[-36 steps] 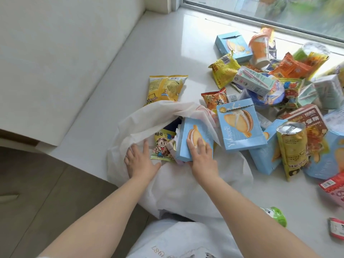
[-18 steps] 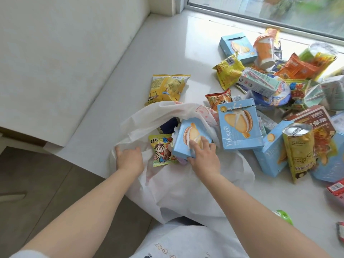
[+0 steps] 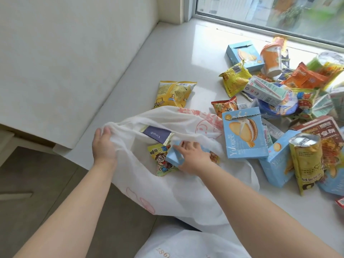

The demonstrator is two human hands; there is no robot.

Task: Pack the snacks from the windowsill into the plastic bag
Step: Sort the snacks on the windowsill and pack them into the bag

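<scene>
Beside the bag, boxes crowd the right hand gripping a carton.

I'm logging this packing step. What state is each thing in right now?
plastic bag: mouth held open, partly filled
left hand: grips the bag's rim
right hand: holds the small blue box inside the bag
small blue box: tilted, in the bag
big blue box: on the sill, unpacked
orange cup: tipped over

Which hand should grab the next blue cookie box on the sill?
Probably the right hand: the blue cookie box stands just beside it, and the left hand is holding the plastic bag open.
</scene>
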